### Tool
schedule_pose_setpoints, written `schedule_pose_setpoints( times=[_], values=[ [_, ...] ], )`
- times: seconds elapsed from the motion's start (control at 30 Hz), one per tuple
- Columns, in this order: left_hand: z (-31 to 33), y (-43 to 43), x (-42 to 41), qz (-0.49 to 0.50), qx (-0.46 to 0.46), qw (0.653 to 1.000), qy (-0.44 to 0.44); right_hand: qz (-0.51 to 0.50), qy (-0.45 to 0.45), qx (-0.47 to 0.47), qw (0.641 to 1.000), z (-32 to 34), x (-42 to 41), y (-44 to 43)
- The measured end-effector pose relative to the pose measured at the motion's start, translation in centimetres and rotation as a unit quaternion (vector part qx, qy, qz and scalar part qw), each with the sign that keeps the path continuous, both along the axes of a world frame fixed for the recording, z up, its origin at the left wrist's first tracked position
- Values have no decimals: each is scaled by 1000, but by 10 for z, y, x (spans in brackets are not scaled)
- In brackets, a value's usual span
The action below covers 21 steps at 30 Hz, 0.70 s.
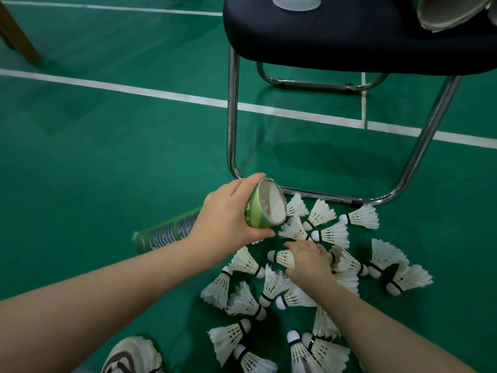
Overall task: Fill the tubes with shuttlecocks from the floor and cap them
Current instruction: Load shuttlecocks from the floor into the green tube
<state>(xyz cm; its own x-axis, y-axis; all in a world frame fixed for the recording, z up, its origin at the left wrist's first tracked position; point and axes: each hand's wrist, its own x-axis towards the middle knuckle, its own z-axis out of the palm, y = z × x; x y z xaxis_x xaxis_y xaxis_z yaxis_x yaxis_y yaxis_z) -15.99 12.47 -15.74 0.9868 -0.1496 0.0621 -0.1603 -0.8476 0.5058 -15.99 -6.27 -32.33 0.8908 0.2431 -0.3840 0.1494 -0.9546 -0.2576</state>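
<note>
My left hand [228,211] grips a green shuttlecock tube [262,211] near its open mouth. The tube lies tilted on the floor, and feathers show inside it. Its far end [150,238] sticks out to the left behind my wrist. My right hand [309,261] reaches down into a pile of several white shuttlecocks [322,232] on the green floor, with its fingers curled over one shuttlecock [282,257]. Whether that shuttlecock is lifted cannot be told. More shuttlecocks [242,300] lie scattered below and to the right.
A black chair [349,36] with chrome legs [232,117] stands right behind the pile. On its seat lie another open tube [451,12] and a white cap [295,2]. My shoe [131,356] is at the bottom left. A wooden leg [16,33] stands far left.
</note>
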Motion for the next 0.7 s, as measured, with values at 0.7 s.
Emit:
schedule_pose_setpoints(
  times=[0.7],
  values=[
    [-4, -18, 0, -22, 42, 999, 13, -132, -124, 394, 901, 131, 14, -48]
  ],
)
